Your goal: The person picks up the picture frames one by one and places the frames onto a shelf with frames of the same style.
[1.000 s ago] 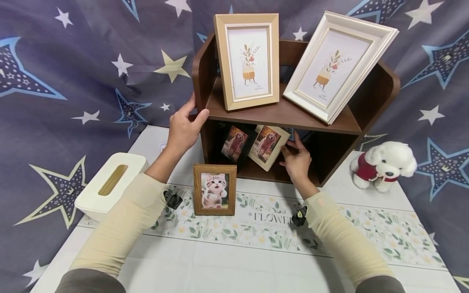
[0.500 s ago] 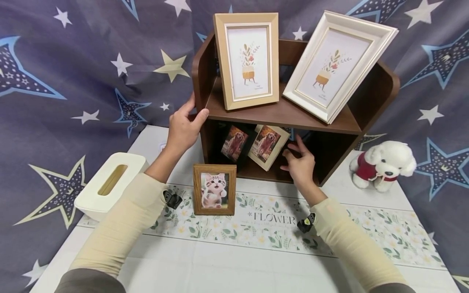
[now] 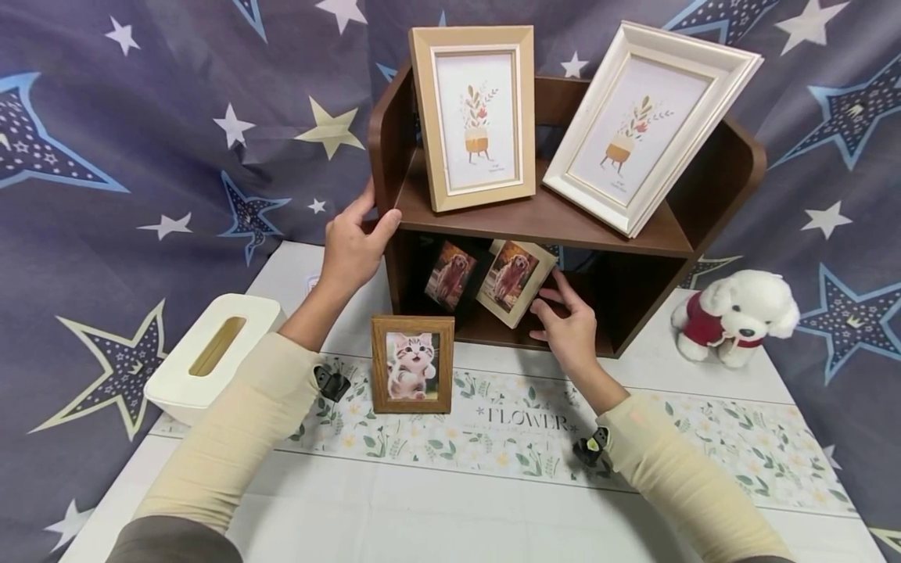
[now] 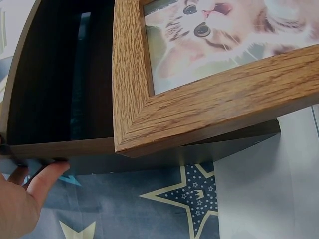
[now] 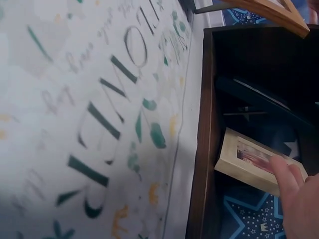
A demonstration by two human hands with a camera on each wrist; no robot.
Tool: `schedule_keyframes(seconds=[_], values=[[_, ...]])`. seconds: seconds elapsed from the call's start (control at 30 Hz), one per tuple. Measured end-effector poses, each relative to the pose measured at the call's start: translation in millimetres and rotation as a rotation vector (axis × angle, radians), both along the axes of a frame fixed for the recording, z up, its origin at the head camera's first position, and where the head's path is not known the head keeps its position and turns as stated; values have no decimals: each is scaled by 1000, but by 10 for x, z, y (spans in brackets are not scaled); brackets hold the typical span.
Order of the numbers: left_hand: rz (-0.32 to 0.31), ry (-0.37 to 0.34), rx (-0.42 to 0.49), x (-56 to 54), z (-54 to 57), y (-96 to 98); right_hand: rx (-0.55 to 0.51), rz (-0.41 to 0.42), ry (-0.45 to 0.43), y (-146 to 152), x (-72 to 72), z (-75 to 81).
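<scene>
My left hand (image 3: 354,244) grips the left side panel of a dark brown two-tier shelf (image 3: 545,213), thumb on the front edge and fingers on its outer side. In the lower compartment, a cream photo frame (image 3: 490,303) with a dog picture leans tilted. My right hand (image 3: 572,332) is at this frame's right edge, index fingertip right at its upper right corner and the other fingers loosely bent. The right wrist view shows the fingers (image 5: 285,174) over the cream frame's side. A black frame (image 3: 472,282) with the same dog picture stands to its left, partly in shadow.
A tan frame (image 3: 528,117) and a tilted white frame (image 3: 728,86) stand on the upper tier. In front of the shelf stands a wooden kitten frame (image 3: 380,367). A white tissue box (image 3: 255,309) is at left, a plush dog (image 3: 753,309) at right.
My right hand drew back to the right from the cream frame, then came back to its right edge, slightly lower. My left hand has stayed on the shelf.
</scene>
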State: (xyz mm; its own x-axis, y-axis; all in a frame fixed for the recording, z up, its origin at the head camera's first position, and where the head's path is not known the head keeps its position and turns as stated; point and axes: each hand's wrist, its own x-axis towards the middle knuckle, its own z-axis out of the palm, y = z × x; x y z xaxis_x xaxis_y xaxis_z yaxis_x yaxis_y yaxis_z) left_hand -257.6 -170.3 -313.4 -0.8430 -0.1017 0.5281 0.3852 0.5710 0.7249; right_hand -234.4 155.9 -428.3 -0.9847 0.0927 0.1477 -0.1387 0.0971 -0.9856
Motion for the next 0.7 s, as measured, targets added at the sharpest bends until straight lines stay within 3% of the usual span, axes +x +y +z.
schedule_keyframes(seconds=[0.37,0.7], values=[[-2,5,4,14,-3,-1,-3,96,-58,-122,118,-59],[0,15,-3,-1,-7,1,25,169,-41,-323,218,-100]])
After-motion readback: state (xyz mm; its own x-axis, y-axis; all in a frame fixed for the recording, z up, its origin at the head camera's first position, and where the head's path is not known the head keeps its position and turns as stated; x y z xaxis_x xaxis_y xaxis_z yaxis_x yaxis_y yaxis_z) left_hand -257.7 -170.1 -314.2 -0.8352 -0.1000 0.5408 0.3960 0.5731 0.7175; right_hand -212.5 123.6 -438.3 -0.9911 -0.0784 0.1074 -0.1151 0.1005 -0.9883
